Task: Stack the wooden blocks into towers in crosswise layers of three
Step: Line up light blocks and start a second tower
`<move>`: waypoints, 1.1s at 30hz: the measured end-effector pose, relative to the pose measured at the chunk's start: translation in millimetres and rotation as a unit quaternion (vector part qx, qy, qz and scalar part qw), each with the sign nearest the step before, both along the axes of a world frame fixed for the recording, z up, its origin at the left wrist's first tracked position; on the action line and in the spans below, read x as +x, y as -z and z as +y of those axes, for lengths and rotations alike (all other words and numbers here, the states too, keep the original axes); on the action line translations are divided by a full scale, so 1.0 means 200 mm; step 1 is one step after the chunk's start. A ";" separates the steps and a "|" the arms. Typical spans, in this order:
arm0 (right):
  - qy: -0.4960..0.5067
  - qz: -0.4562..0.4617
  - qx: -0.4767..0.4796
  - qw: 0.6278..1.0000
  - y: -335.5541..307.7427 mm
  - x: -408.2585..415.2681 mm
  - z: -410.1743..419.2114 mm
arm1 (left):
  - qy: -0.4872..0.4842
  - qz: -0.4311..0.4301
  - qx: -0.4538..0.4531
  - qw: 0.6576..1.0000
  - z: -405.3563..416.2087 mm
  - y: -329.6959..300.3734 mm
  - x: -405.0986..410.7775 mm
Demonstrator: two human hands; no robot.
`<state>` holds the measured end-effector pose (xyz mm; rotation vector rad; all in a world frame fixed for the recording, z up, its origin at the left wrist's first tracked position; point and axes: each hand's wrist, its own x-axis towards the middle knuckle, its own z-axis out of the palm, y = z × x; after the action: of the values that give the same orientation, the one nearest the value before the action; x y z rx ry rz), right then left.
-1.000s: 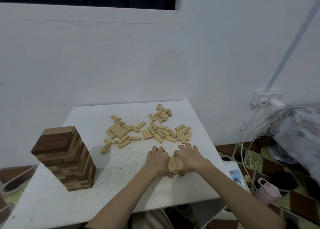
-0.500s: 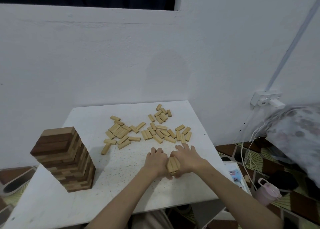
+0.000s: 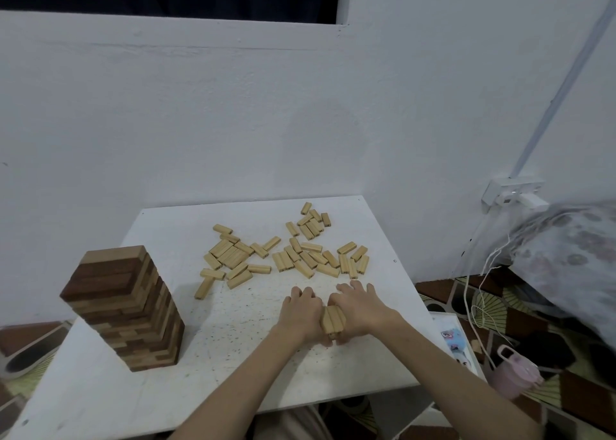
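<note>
- Blocks (image 3: 332, 319) of light wood, three side by side, lie pressed between the two hands near the front right part of the white table (image 3: 100, 389); their lower ends and whatever is under them are hidden by the thumbs.
- The left hand (image 3: 300, 316) has its fingers curled against the left side of this layer; the right hand (image 3: 361, 309) has its fingers a little spread, lying over the right side. How far the fingertips go around the wood I cannot tell.
- The long axis of the three pieces runs from 12 to 6 o'clock, top faces up.
- The loose blocks (image 3: 286, 249) lie scattered flat at 12 o'clock from the hands, pointing in many directions.
- The finished tower (image 3: 125, 309) of dark and light layers stands at 9 o'clock, well apart, slightly twisted.
- At 3 o'clock, off the table, are white cables (image 3: 483, 293), a pink bottle (image 3: 515, 374) and patterned cloth (image 3: 573, 256), partly cut by the edge.
</note>
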<state>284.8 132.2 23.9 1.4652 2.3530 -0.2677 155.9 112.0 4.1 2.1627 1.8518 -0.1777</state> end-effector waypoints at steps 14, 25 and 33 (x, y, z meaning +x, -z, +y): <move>0.347 0.412 -0.209 0.817 -0.25 0.16 0.05 | -0.351 -0.516 -0.305 0.719 0.05 -0.26 -0.17; 0.398 0.418 -0.300 0.759 -0.16 0.07 -0.03 | -0.400 -0.607 -0.336 0.598 0.01 -0.21 -0.06; 0.405 0.425 -0.299 0.752 -0.11 0.07 -0.02 | -0.411 -0.644 -0.318 0.562 0.01 -0.18 -0.04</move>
<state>297.9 127.9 46.5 2.1319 1.5590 -2.0589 147.8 114.7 40.4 0.3298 1.2129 0.6601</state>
